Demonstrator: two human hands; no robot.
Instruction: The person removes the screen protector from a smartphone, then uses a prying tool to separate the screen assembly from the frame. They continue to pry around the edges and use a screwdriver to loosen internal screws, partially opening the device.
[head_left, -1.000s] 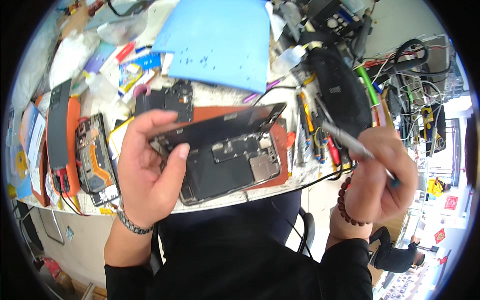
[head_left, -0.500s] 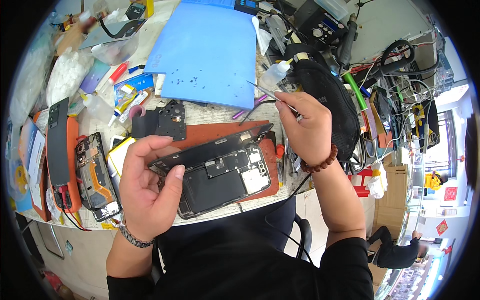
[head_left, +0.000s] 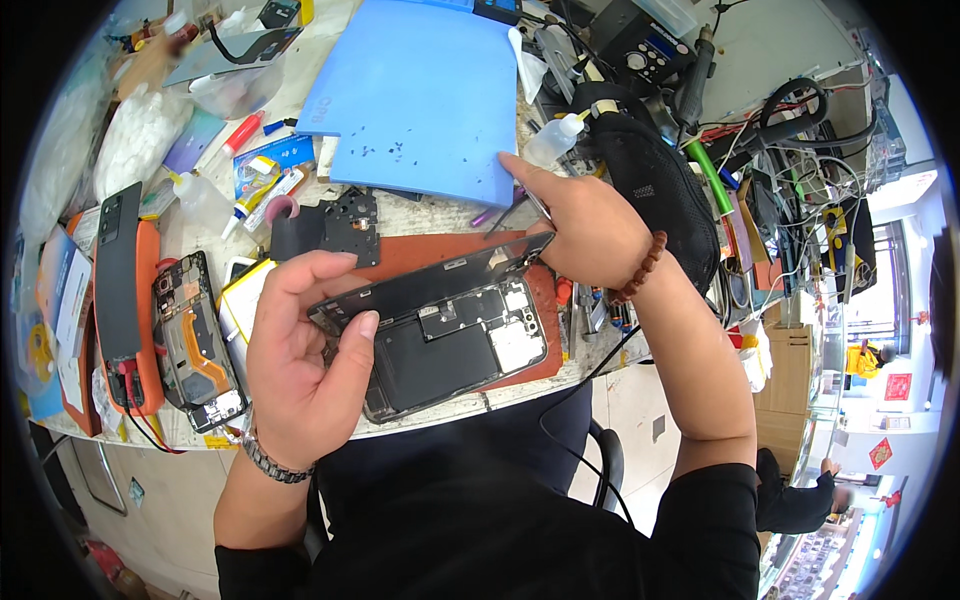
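An opened phone point(head_left: 440, 360) lies on a reddish-brown mat point(head_left: 548, 310), its battery and boards exposed. Its dark screen panel point(head_left: 400, 292) is tilted up along the far side. My left hand point(head_left: 315, 365) is closed on the panel's left end, thumb in front and fingers behind. My right hand point(head_left: 592, 228) stretches its index finger onto the near right corner of a blue mat point(head_left: 420, 80). A slender metal tool point(head_left: 537, 203), mostly hidden, stays tucked under that hand's fingers. Small dark fragments point(head_left: 398, 152) are scattered on the blue mat.
Left of the phone lie another opened phone point(head_left: 197, 345) and an orange-edged phone-like device point(head_left: 120, 290). A dark plate with holes point(head_left: 345, 225) sits behind the panel. A clear squeeze bottle point(head_left: 553, 143) and black mesh pouch point(head_left: 655, 190) stand right, beside tangled cables point(head_left: 815, 200).
My right hand has come down and left, its index finger now extended onto the blue mat's corner and the tool folded under. The left hand still grips the panel, with the phone slightly shifted.
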